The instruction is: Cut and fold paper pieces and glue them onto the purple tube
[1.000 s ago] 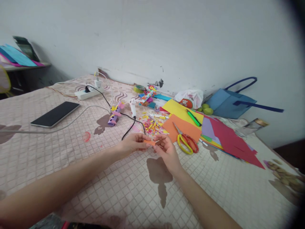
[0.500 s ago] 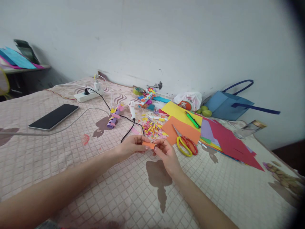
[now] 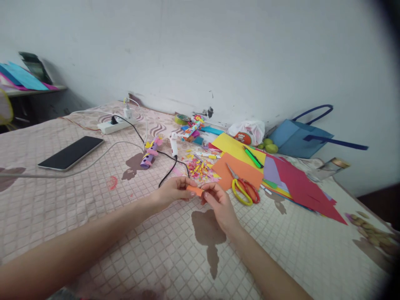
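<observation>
A small orange piece of paper (image 3: 195,191) is pinched between both hands above the quilted cloth. My left hand (image 3: 175,191) grips its left end between thumb and fingers. At the right end, my right hand (image 3: 218,201) closes thumb and fingertips on it; part of the paper there is hidden. Just to the right of my right hand lie scissors (image 3: 242,189) with one yellow and one red handle, their blades over an orange sheet (image 3: 226,166). Beyond my hands is a heap of coloured paper scraps (image 3: 201,167).
A white glue gun (image 3: 173,143) with a black cord stands behind my left hand, near a purple decorated paper roll (image 3: 149,155). A tablet (image 3: 71,153) and power strip (image 3: 115,125) lie left. A green cutter (image 3: 252,157), red sheets (image 3: 308,187) and blue bag (image 3: 301,137) are right.
The right fingertips have shifted very slightly at the right end of the orange paper. Both hands otherwise stay in place, still holding it.
</observation>
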`<state>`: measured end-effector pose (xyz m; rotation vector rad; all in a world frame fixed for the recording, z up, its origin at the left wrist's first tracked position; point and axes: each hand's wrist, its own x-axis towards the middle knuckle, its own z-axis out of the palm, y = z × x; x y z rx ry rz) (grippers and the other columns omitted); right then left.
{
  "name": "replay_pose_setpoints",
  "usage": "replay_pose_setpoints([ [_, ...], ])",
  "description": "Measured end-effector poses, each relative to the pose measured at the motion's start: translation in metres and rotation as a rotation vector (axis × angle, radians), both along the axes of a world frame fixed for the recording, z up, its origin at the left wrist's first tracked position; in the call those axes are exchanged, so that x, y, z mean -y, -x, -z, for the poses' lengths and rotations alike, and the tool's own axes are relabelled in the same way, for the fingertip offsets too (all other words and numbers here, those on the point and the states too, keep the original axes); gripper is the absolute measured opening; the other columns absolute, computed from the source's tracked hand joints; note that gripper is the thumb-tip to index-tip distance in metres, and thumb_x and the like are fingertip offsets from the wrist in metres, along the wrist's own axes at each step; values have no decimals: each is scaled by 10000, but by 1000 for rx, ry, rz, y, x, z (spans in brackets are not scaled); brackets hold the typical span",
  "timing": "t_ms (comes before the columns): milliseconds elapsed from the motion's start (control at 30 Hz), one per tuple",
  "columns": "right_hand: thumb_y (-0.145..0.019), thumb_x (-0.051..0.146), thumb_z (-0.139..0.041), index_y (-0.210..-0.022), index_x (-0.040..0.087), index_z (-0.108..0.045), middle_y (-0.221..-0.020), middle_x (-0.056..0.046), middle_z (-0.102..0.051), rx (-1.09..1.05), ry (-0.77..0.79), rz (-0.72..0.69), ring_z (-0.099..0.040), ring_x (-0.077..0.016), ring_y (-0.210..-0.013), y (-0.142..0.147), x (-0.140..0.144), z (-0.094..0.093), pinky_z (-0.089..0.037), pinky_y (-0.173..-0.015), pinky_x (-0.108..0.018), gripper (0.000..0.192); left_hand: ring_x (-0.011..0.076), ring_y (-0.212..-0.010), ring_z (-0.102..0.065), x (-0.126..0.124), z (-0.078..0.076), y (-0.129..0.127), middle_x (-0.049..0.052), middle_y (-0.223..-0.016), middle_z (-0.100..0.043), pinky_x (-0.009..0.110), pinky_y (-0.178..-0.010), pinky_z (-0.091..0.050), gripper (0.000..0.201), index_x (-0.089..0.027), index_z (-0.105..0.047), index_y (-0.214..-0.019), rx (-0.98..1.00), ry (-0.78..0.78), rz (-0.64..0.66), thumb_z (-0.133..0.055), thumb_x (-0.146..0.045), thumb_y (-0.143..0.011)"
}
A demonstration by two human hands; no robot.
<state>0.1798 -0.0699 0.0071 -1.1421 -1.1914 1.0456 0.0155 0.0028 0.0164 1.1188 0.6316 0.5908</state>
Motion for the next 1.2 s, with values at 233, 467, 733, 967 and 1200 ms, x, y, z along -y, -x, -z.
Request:
replay_pose_setpoints([
  [233, -787, 239, -552, -867, 217, -561, -734, 14, -558, -45, 6, -16, -528, -126, -669, 0, 0, 1, -454, -604, -254, 84, 87, -668, -553, 0, 0, 0, 9, -760, -629, 210, -604, -412, 354, -135, -582, -895, -23, -21, 3, -762, -214, -600],
  [467, -794, 261, -560, -840, 216, -579, -725, 19, -551, -51, -2, -27, -525, -120, -661, 2, 1, -1, -450, -595, -243, 67, 102, -673, -559, 0, -2, -1, 27, -786, -639, 214, -588, -409, 362, -128, -585, -897, -52, -40, -7, -758, -231, -597],
  [733, -786, 357, -591, -776, 188, -597, -674, 20, -565, 94, 57, -41, -514, -110, -604, 0, 0, 0, -418, -583, -231, 170, 99, -603, -560, 0, 6, -2, -8, -660, -599, 227, -582, -415, 340, -123, -577, -885, -64, -232, 3, -733, -270, -621],
  [967, -784, 393, -589, -684, 176, -565, -601, 27, -538, 152, 69, 8, -492, -109, -574, 0, 0, 2, -388, -563, -224, 241, 122, -703, -573, 6, 4, 0, 18, -804, -616, 242, -640, -450, 302, -159, -565, -978, -223, -675, -103, -662, -252, -707],
  [1200, -776, 424, -595, -658, 171, -558, -560, 40, -518, 81, 106, 18, -476, -99, -539, -2, -1, 3, -356, -539, -215, 282, 150, -824, -564, 10, -2, 1, 46, -920, -596, 269, -709, -462, 224, -171, -561, -936, -239, -897, -155, -636, -240, -736],
])
